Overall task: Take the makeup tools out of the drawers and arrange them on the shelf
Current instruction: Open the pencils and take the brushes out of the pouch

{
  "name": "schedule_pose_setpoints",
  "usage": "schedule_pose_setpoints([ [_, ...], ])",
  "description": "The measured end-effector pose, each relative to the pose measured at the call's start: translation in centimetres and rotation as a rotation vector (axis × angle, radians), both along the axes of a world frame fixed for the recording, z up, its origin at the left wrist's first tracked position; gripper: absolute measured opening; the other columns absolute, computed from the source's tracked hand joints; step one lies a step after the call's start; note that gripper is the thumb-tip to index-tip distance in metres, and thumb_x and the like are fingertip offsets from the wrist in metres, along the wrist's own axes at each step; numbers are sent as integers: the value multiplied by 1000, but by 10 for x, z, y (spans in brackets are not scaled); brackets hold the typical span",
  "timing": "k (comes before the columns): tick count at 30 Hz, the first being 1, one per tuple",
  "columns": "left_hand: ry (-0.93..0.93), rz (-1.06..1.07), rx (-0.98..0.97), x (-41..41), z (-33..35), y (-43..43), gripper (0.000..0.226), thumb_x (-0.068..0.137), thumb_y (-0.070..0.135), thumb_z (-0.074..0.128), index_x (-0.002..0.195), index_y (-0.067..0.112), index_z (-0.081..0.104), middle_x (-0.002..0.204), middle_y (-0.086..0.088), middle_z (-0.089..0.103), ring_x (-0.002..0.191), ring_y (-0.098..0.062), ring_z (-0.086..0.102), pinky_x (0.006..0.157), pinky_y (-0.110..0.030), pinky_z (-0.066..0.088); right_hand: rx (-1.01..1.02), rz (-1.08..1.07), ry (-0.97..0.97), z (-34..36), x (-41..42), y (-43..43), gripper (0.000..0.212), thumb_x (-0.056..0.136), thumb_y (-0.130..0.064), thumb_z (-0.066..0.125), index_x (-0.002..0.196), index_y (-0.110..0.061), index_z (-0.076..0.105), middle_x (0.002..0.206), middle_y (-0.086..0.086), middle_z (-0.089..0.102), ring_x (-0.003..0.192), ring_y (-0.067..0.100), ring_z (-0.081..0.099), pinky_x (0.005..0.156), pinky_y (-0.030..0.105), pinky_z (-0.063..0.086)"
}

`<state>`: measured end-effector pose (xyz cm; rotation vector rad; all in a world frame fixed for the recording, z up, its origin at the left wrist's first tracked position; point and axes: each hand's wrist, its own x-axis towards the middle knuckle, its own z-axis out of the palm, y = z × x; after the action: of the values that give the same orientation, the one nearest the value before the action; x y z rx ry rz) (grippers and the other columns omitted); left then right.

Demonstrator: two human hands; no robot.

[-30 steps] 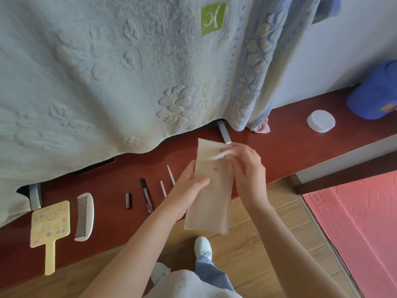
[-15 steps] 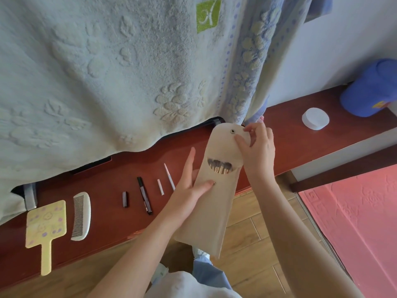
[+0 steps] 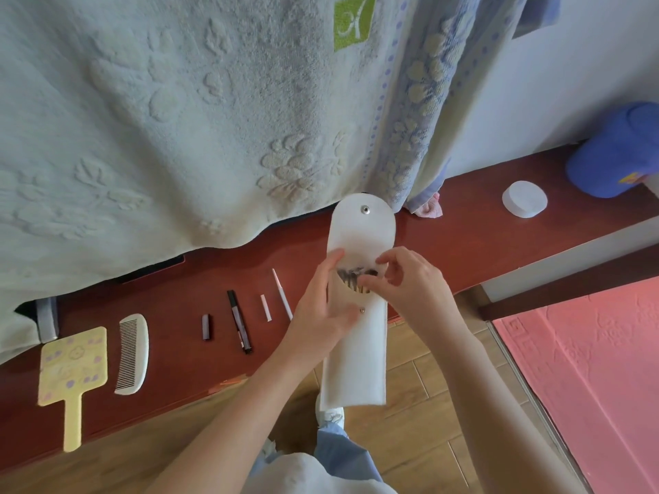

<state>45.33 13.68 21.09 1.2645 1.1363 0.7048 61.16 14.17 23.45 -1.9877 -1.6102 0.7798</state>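
A long white felt pouch (image 3: 356, 358) with a snap flap standing open hangs over the front edge of the dark red shelf (image 3: 463, 222). Dark brush tips (image 3: 353, 278) show at its mouth. My left hand (image 3: 321, 308) holds the pouch's left side near the mouth. My right hand (image 3: 403, 283) has its fingertips at the brush tips. Laid out on the shelf to the left are a yellow hand mirror (image 3: 71, 369), a white comb (image 3: 132, 354), a small dark cap (image 3: 205, 326), a black pen-like tool (image 3: 239, 320), a short white stick (image 3: 265, 307) and a thin white pencil (image 3: 281, 294).
A pale towel (image 3: 178, 119) and a blue-patterned towel (image 3: 417, 101) hang down over the shelf's back. A round white lid (image 3: 524, 198) and a blue container (image 3: 613, 151) sit at the shelf's right. Wooden floor and a pink mat (image 3: 588, 369) lie below.
The pouch's flap went from closed to fully open. My right hand dropped from the flap to the brush tips at the mouth; my left hand shifted up to the mouth.
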Motion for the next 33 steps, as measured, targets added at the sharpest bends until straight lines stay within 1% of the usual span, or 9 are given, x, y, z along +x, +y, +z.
schedule_pose_setpoints([
  [3, 110, 25, 108, 1, -2, 3, 68, 84, 19, 66, 138, 39, 30, 141, 18, 39, 130, 0, 37, 106, -25, 37, -49, 23, -106, -2, -9, -2, 60, 70, -60, 67, 117, -26, 50, 97, -9, 56, 80, 7, 54, 64, 23, 41],
  [6, 187, 22, 189, -1, -1, 6, 61, 84, 22, 66, 128, 50, 34, 131, 16, 46, 121, 5, 42, 92, -15, 40, -18, -1, -29, -6, -14, -2, 58, 72, -55, 68, 118, -24, 50, 94, -6, 57, 77, 7, 51, 63, 21, 38],
  [8, 216, 15, 217, -4, -1, 9, 60, 84, 22, 67, 117, 59, 34, 124, 17, 49, 116, 6, 46, 89, -17, 44, -9, -3, -8, -7, -17, -2, 52, 75, -51, 69, 113, -20, 51, 93, -4, 57, 74, 6, 50, 61, 19, 37],
  [13, 202, -32, 173, -12, 0, 14, 59, 81, 14, 68, 114, 55, 40, 119, 24, 50, 113, -2, 51, 91, -29, 51, 3, -57, 127, -8, -22, 1, 35, 75, -39, 74, 94, -20, 51, 84, -6, 48, 66, 1, 44, 58, 9, 38],
  [17, 167, -85, 92, -18, 0, 18, 49, 82, 10, 65, 115, 40, 45, 114, 31, 50, 112, 4, 49, 86, -17, 44, -39, -17, 141, -9, -20, 4, 30, 74, -34, 74, 95, -21, 58, 87, -7, 47, 69, 2, 47, 57, 12, 35],
  [22, 174, -95, 75, -19, 1, 23, 42, 82, 24, 69, 117, 32, 46, 113, 29, 49, 108, 15, 44, 84, -11, 38, -1, 4, 154, -9, -16, 11, 27, 71, -29, 78, 89, -17, 63, 90, -6, 49, 70, 1, 47, 60, 10, 38],
  [24, 177, -132, 59, -20, 3, 25, 42, 82, 24, 69, 115, 35, 46, 115, 26, 51, 108, 9, 47, 86, -15, 41, 23, -5, 178, -8, -15, 12, 22, 70, -25, 79, 81, -19, 61, 87, -9, 49, 66, -2, 46, 60, 7, 38],
  [28, 181, -181, 19, -22, 0, 23, 40, 76, 24, 68, 107, 41, 50, 111, 19, 58, 104, -8, 58, 91, -40, 50, 65, -36, 257, -3, -13, 16, 25, 74, -17, 76, 66, -25, 54, 71, -11, 56, 56, -2, 47, 56, 10, 38],
  [33, 59, -38, -22, -21, -1, 17, 33, 80, 22, 69, 107, 31, 52, 103, 14, 61, 95, -2, 60, 80, -25, 50, -17, -10, 289, 4, -11, 25, 18, 74, -25, 77, 88, -22, 66, 77, -9, 62, 59, -4, 51, 58, 4, 39],
])
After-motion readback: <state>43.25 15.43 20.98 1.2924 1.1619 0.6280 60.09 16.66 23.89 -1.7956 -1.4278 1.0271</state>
